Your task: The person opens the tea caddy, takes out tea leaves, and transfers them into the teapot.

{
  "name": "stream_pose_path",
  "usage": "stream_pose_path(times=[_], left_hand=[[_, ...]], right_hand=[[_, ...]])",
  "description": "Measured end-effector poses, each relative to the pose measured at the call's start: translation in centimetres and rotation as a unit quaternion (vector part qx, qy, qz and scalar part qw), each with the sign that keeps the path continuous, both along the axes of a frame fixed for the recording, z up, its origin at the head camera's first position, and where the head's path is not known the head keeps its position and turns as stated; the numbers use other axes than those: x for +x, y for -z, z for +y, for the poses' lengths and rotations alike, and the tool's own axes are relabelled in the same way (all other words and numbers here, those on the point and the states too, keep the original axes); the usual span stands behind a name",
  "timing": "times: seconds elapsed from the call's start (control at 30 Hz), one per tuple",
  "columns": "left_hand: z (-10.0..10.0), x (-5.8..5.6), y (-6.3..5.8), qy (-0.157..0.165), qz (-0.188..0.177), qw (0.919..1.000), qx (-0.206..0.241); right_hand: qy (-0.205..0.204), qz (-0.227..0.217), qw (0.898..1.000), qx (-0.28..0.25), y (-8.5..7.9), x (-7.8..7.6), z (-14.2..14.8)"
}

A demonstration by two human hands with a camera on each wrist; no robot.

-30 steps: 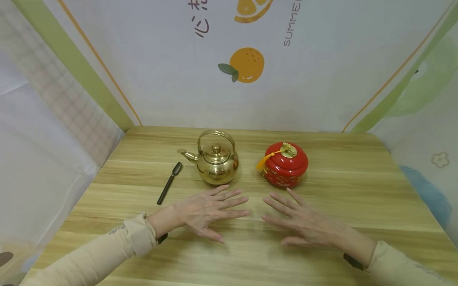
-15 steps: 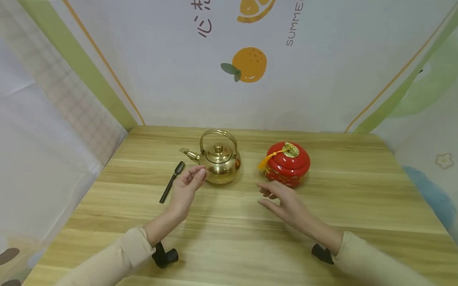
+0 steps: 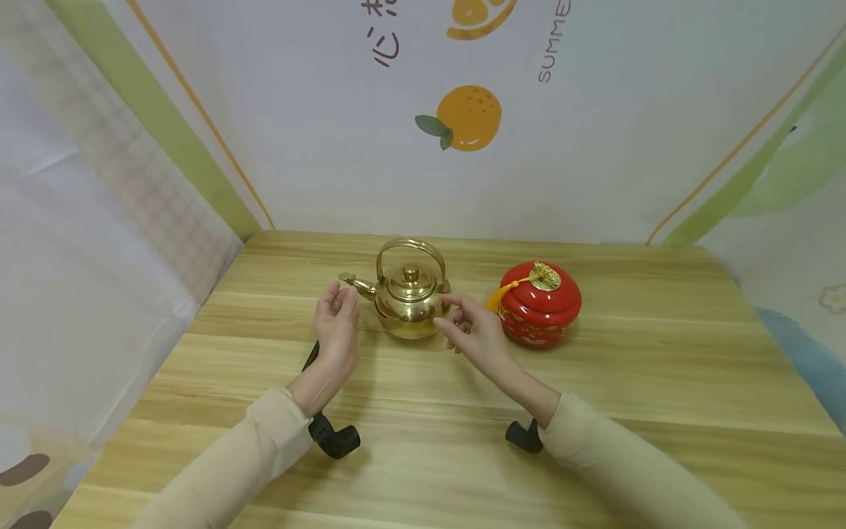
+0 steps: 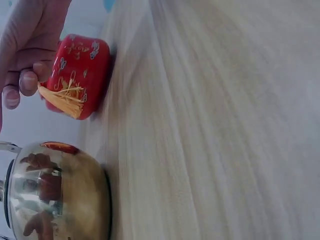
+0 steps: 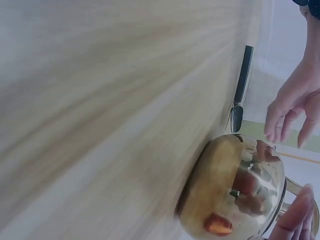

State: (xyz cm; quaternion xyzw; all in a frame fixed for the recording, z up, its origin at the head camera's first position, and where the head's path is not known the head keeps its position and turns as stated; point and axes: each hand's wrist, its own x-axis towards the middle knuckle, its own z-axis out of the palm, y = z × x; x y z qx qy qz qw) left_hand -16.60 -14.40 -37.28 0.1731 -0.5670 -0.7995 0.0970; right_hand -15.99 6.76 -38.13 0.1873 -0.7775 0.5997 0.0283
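A shiny brass teapot (image 3: 410, 305) with an arched handle and a lid stands between my two hands, its spout toward the left. My left hand (image 3: 337, 327) hovers near the spout, fingers loosely bent and holding nothing. On the other side, my right hand (image 3: 479, 338) is raised by the pot's body with thumb and fingers apart. Whether its fingertips touch the pot I cannot tell. A dark tea scoop (image 5: 243, 80) lies on the table, mostly hidden behind the left hand in the head view.
To the right of the teapot sits a red lidded jar (image 3: 540, 308) with gold patterns and a yellow tassel (image 4: 65, 100). Both stand on a wood-grain table (image 3: 423, 470). A printed cloth (image 3: 357, 169) hangs behind the table's far edge.
Both hands have lifted from flat, spread poses over the table and turned. They have moved forward to either side of the teapot, the right one travelling left. Teapot and jar stay put.
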Motion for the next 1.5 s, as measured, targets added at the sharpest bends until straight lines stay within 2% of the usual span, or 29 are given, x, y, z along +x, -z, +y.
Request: stream_pose_path(times=[0.13, 0.43, 0.57, 0.73, 0.9, 1.23, 1.5], left_hand=[[0.4, -1.0, 0.3, -0.005, -0.013, 0.9999, 0.006], [0.6, -3.4, 1.0, -0.015, -0.024, 0.9996, -0.010], [0.7, -4.1, 1.4, -0.039, -0.036, 0.9983, -0.026], [0.8, -4.4, 1.9, -0.057, -0.036, 0.9971, -0.036], [1.0, -4.7, 2.0, -0.056, -0.037, 0.9971, -0.035], [0.9, -4.9, 2.0, -0.048, -0.038, 0.9972, -0.043], [1.0, -5.2, 2.2, -0.050, -0.031, 0.9977, -0.035]], right_hand=[[0.009, -0.006, 1.000, -0.002, -0.5, -0.7, -1.4], [0.038, 0.024, 0.998, 0.052, -1.7, -2.3, -3.9], [0.041, 0.019, 0.997, 0.070, -1.9, -2.9, -4.8], [0.059, -0.002, 0.993, 0.104, -2.0, -3.5, -5.5], [0.075, -0.006, 0.990, 0.123, -2.2, -4.1, -5.7], [0.073, -0.043, 0.987, 0.137, -2.6, -5.1, -5.8], [0.106, -0.021, 0.980, 0.169, -2.6, -5.3, -6.0]])
